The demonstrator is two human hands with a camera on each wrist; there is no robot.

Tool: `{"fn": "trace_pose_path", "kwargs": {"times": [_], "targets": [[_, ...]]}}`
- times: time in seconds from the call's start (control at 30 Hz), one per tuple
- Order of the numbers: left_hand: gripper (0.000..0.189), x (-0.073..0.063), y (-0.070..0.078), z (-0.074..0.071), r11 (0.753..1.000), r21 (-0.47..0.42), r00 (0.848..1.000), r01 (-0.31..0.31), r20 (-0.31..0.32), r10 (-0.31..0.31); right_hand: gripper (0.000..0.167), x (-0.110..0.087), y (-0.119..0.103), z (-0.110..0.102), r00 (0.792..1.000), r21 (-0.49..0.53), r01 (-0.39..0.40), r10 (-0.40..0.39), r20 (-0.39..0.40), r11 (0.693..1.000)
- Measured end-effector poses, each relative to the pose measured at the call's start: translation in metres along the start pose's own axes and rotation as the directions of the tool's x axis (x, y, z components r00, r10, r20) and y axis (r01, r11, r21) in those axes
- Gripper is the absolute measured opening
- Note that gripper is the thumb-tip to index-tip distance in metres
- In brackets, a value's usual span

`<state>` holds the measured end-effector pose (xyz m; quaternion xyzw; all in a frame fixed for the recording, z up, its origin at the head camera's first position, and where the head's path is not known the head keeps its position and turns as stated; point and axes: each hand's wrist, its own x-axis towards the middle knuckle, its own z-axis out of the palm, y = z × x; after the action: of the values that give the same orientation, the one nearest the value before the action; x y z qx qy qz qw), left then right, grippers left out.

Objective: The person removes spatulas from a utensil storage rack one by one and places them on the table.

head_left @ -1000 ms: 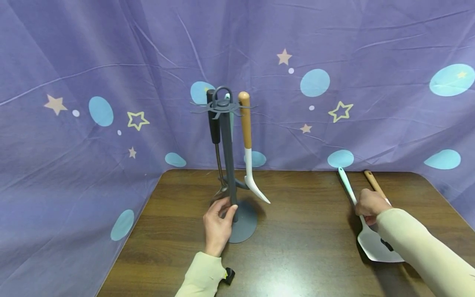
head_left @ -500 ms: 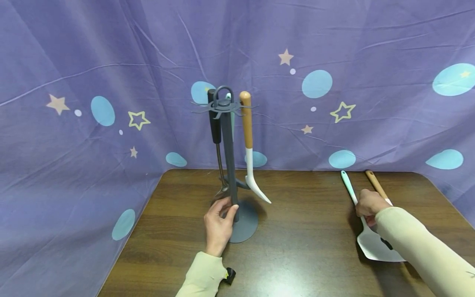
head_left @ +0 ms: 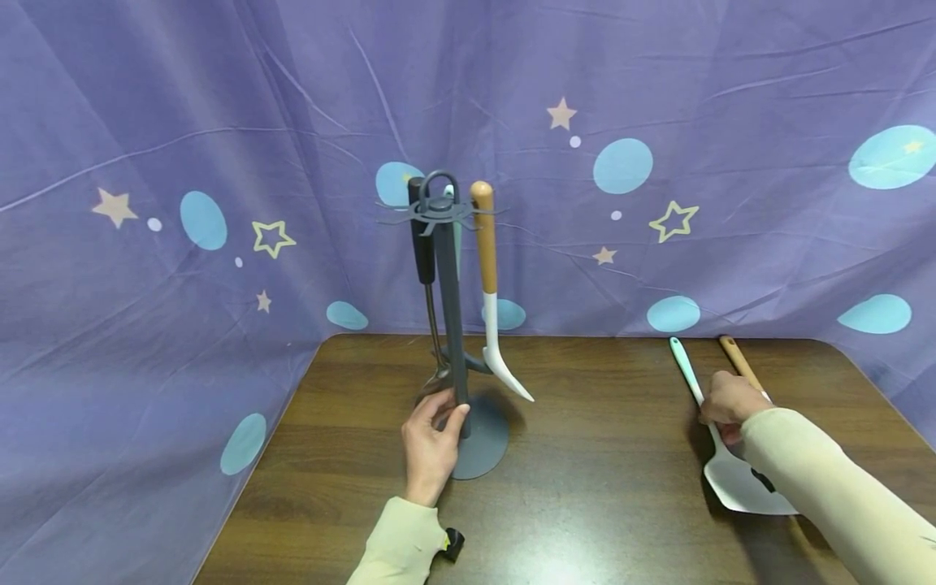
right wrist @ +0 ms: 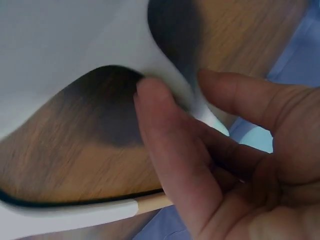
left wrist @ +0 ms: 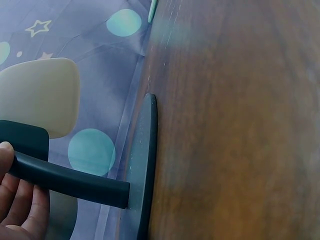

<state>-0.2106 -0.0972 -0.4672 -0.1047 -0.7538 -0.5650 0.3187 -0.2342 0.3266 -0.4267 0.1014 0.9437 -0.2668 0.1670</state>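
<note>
In the head view my left hand grips the lower pole of a dark grey utensil stand, just above its round base. The left wrist view shows thumb and fingers around that pole. Over on the right, my right hand pinches the neck of a spatula with a mint-green handle and a wide pale blade. Seen from the right wrist, thumb and forefinger lie on either side of the neck, close to the blade.
From the stand's hooks hang a black-handled utensil, a wooden-handled white one and a mint-handled one partly behind the pole. Beside the spatula lies another wooden-handled utensil, mostly hidden by my right arm. A purple patterned curtain backs the table.
Both hands keep their holds and their places. The spatula's handle end has dropped slightly since a second ago.
</note>
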Motion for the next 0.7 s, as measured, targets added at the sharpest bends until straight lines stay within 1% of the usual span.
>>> {"fn": "trace_pose_path", "kwargs": {"times": [0.07, 0.13, 0.17, 0.27, 0.33, 0.57, 0.7], "targets": [[0.021, 0.000, 0.000, 0.000, 1.000, 0.005, 1.000, 0.013, 0.005, -0.013, 0.020, -0.001, -0.001, -0.001, 1.000, -0.002, 0.004, -0.004, -0.008, 1.000], [0.021, -0.001, -0.009, 0.000, 1.000, 0.006, 1.000, 0.009, 0.012, -0.009, 0.023, -0.003, -0.003, -0.003, 1.000, 0.025, 0.008, -0.008, -0.005, 1.000], [0.021, -0.001, -0.009, 0.000, 1.000, 0.009, 1.000, 0.009, 0.015, -0.009, 0.024, -0.003, -0.004, -0.004, 1.000, 0.049, 0.015, -0.015, -0.003, 0.999], [0.021, -0.001, -0.009, 0.001, 1.000, 0.008, 1.000, 0.000, 0.017, -0.001, 0.023, -0.007, -0.006, -0.006, 0.998, 0.119, 0.061, -0.062, 0.003, 0.991], [0.022, -0.001, -0.009, 0.001, 1.000, 0.003, 1.000, -0.006, 0.016, 0.006, 0.024, -0.011, -0.007, -0.007, 0.995, 0.150, 0.100, -0.100, -0.009, 0.984], [0.021, -0.002, -0.011, 0.001, 1.000, 0.005, 1.000, 0.000, 0.017, -0.001, 0.029, -0.025, -0.015, -0.001, 0.984, 0.157, 0.173, -0.164, -0.067, 0.972], [0.020, -0.002, -0.012, 0.001, 1.000, 0.000, 1.000, -0.001, 0.013, 0.001, 0.025, -0.035, -0.022, 0.008, 0.978, 0.183, 0.193, -0.175, -0.110, 0.964]]}}
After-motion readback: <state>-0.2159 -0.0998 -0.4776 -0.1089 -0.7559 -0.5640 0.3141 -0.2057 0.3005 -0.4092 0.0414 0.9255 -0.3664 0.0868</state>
